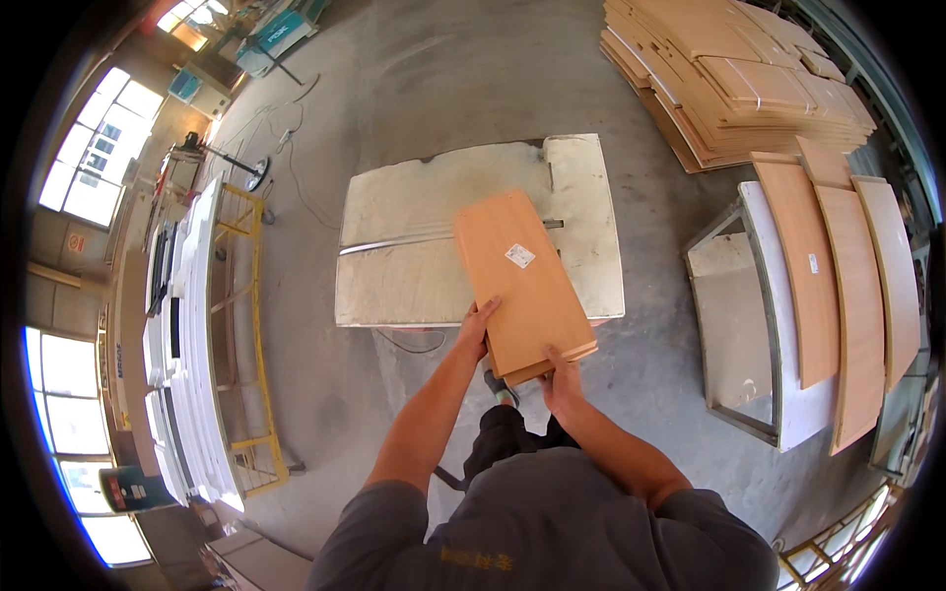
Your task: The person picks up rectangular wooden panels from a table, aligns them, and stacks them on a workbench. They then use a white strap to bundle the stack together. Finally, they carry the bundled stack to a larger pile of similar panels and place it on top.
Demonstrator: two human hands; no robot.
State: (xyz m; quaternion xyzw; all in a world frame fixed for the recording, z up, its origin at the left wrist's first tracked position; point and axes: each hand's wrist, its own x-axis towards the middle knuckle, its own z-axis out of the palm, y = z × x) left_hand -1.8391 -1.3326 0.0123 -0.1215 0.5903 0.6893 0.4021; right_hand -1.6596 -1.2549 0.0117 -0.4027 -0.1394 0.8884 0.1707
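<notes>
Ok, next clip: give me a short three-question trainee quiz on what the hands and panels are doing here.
1. True or false: both hands grip the wooden panels.
2. Which hand holds the panels' near end? A) left hand B) right hand
3. Fill in: the panels' far end lies over the pale ___.

Key: 1 true; 2 B; 3 worktable. The panels are two boards stacked, with a small white label on top.

The wooden boards (522, 281) are 2 flat, orange-brown rectangular panels stacked face to face, with a small white sticker on the top face. The stack lies tilted, its far end over the near right part of the pale worktable (414, 197) and its near end overhanging the worktable's near edge.
</notes>
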